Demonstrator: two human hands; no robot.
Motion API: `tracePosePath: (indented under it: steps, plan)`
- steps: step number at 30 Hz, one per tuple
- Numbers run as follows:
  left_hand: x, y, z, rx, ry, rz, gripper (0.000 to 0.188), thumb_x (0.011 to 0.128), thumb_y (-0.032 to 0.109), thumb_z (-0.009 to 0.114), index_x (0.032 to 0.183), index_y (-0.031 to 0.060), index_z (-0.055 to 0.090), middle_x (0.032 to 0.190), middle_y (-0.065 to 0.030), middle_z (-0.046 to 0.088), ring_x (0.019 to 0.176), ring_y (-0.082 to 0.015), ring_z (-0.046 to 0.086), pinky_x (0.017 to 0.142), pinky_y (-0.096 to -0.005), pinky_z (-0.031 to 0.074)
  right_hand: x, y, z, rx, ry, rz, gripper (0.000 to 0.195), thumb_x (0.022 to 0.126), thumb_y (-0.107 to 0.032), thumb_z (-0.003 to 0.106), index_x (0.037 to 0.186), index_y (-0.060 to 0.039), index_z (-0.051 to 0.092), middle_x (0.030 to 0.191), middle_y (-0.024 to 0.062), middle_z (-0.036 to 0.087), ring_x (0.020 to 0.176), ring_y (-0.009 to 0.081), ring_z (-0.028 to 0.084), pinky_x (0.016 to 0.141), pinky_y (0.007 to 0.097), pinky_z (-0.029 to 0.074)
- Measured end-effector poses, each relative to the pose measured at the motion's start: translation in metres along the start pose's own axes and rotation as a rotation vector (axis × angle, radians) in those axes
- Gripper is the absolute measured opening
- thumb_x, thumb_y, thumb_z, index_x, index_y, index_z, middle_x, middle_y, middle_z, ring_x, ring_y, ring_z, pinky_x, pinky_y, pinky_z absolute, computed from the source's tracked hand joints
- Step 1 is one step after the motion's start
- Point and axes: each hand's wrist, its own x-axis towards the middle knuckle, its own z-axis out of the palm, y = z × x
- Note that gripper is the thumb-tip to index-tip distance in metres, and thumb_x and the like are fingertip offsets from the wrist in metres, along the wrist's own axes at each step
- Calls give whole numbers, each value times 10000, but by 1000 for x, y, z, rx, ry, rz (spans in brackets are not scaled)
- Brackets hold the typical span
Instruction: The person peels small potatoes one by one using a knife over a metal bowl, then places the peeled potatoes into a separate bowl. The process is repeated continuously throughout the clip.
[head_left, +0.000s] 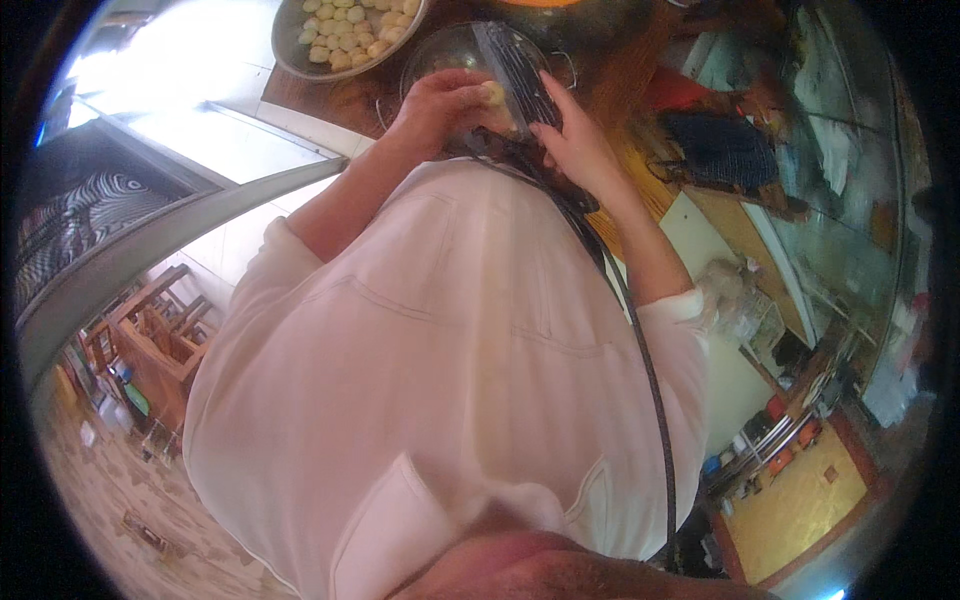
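My left hand is closed round a pale yellowish, rounded piece of food, which looks like a peeled potato. My right hand grips a long dark ridged tool with a clear edge; its exact kind cannot be told. The pale piece touches or lies right beside the tool's left edge. Both hands are over a round metal bowl at the top middle, partly hidden by the hands and tool. Left of it, a wide metal bowl holds several pale, rounded pieces.
The bowls stand on a brown wooden table. A black cable runs down over my shirt's right side. An orange round thing is at the top edge. A dark blue woven item lies right. Wooden stools stand at lower left.
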Motion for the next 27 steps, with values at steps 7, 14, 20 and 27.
tracePosePath:
  steps: [7,14,20,27]
  plan:
    - [7,-8,1,166,-59,61,337,854,153,704,1093,-68,617,918,-114,669,797,-187,660,760,-308,535,8,12,17,-163,137,-254,579,832,-326,700,1353,-160,513,1024,217,669,922,349,665,792,425,520]
    - [9,-17,5,360,-84,141,277,836,165,725,1024,-33,679,862,-56,673,770,-113,610,703,-252,487,17,7,24,-199,198,-305,414,807,-326,706,1114,-63,615,1040,191,656,974,376,629,813,432,503]
    - [12,-20,4,386,-93,131,234,853,135,705,1015,-32,685,866,-65,675,791,-115,622,710,-244,496,20,14,26,-252,252,-372,388,815,-287,724,1130,-82,629,992,154,682,898,297,674,760,370,518]
    - [17,-27,-1,153,-71,99,201,893,83,639,1051,-40,639,969,-95,677,846,-159,658,753,-279,550,16,12,25,-108,305,-372,374,786,-195,701,1131,-72,629,941,202,672,834,348,670,711,398,534]
